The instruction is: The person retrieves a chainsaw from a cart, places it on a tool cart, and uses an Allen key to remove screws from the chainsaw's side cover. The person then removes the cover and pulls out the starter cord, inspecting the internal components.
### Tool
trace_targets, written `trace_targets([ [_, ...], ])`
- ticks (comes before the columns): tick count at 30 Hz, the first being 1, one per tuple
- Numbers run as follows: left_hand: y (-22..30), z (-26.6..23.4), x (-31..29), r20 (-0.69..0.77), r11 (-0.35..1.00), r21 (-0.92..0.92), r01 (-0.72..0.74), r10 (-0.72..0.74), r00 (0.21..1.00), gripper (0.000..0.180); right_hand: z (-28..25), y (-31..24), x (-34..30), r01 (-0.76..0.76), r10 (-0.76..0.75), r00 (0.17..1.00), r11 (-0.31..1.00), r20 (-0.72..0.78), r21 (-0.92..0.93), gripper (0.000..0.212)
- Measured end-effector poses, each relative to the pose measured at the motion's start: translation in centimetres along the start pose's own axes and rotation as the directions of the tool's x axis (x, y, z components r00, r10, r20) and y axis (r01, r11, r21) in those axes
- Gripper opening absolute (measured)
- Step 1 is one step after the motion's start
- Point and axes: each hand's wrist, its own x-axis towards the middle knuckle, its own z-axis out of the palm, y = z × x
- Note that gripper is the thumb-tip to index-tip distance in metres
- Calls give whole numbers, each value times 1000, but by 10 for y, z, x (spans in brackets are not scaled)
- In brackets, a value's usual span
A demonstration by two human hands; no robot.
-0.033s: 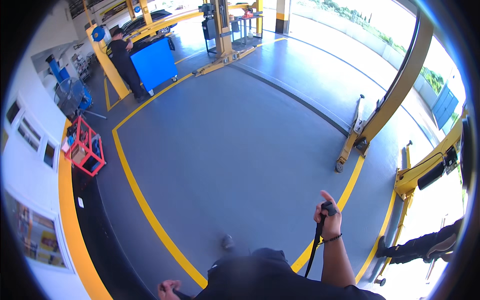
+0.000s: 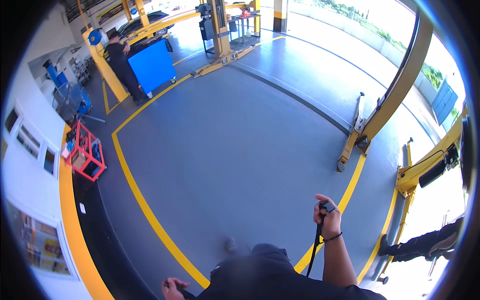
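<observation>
In front of me to the right, my right hand (image 2: 327,217) is raised with its fingers curled round a black strap (image 2: 318,241). A small dark grey piece (image 2: 327,206) sits at the fingers, and the strap hangs down toward my body. A dark beaded bracelet (image 2: 333,237) circles that wrist. My left hand (image 2: 173,288) shows at the bottom edge, fingers bent and pressed together. Something black (image 2: 186,293) lies against them; its kind is hidden by the dark shirt (image 2: 255,272) and the picture's edge.
Yellow floor lines (image 2: 145,207) border the grey floor. Lift posts (image 2: 400,80) with low arms (image 2: 350,145) stand right and ahead. At left are a red cart (image 2: 86,152) and a fan (image 2: 68,100). A person (image 2: 120,62) stands by a blue cabinet (image 2: 152,65); another person's leg (image 2: 420,243) shows at right.
My left hand has shifted slightly up and to the right. The right hand stays nearly in place on the strap, its raised finger a little lower. The view has moved slightly.
</observation>
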Motion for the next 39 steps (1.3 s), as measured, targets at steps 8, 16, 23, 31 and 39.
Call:
trace_targets([
  [8,133,160,247,-9,847,-269,458,-478,878,35,6,-68,208,209,-346,837,918,-424,-338,20],
  [16,241,384,446,211,898,-369,241,-171,962,48,213,-33,512,303,-196,952,522,233,-797,24],
  [23,272,689,567,587,915,321,-247,12,809,40,445,26,644,855,256,298,356,920,-376,26],
  [31,350,900,782,723,826,485,-287,-193,663,43,541,-22,910,831,356,453,164,817,-532,21],
  [39,399,1105,948,744,783,572,-244,-371,555,47,564,-41,1158,818,410,437,189,801,-543,23],
])
